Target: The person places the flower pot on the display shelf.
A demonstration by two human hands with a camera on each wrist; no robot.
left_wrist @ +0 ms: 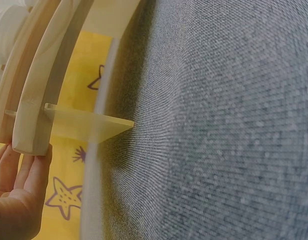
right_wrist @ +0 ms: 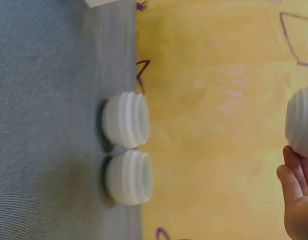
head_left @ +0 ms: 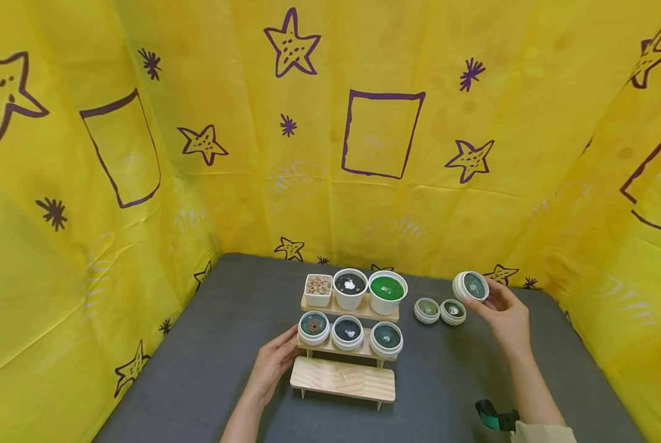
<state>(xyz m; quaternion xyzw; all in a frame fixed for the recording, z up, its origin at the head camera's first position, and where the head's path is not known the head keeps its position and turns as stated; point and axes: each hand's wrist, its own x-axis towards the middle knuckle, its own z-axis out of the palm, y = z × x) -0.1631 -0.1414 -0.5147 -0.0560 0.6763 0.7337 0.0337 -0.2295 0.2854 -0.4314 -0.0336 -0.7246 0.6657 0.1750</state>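
Note:
My right hand holds a small white ribbed pot with a dark teal filling, raised above the table and tilted. In the right wrist view that pot sits against the fingertips at the right edge. My left hand rests its fingers against the left end of the middle wooden shelf; in the left wrist view the fingertips meet the board's end. On this shelf stand three ribbed pots: one with a brown spot, a dark one and a teal one.
The back shelf bears a square cup of tan bits, a dark-filled cup and a green-filled cup. A bare front shelf is nearest. Two pots stand right. Yellow cloth surrounds the grey table.

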